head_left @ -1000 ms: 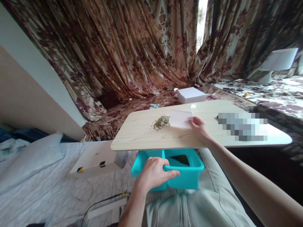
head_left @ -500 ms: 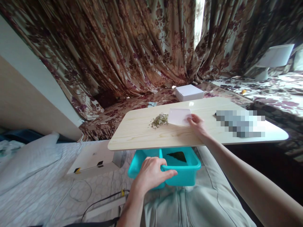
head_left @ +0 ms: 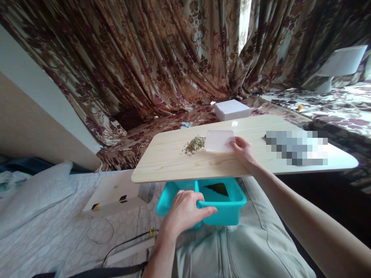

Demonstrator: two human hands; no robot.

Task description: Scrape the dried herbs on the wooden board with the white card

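My left hand [head_left: 188, 210] grips the near rim of a turquoise divided bin [head_left: 224, 211], which sits at my lap, partly under the table's front edge. In its right compartment lies a heap of small dark green grains [head_left: 218, 189]. The left compartment is partly hidden by my hand. My right hand [head_left: 242, 148] holds a thin, translucent white plastic sheet [head_left: 219, 140] by its right end, low over the tabletop. Touching or very close to the sheet's left edge is a loose pile of small greenish seeds or grains [head_left: 194, 144] on the light wood table [head_left: 162, 162].
A blurred-out flat object [head_left: 295, 146] lies on the table's right side. Behind the table is a white box [head_left: 232, 109]. A pale carton [head_left: 116, 193] and cables rest on the bed at left. A lamp [head_left: 343, 61] stands far right.
The view has shifted slightly. Both hands keep their grips, and the sheet and the pile look almost the same.
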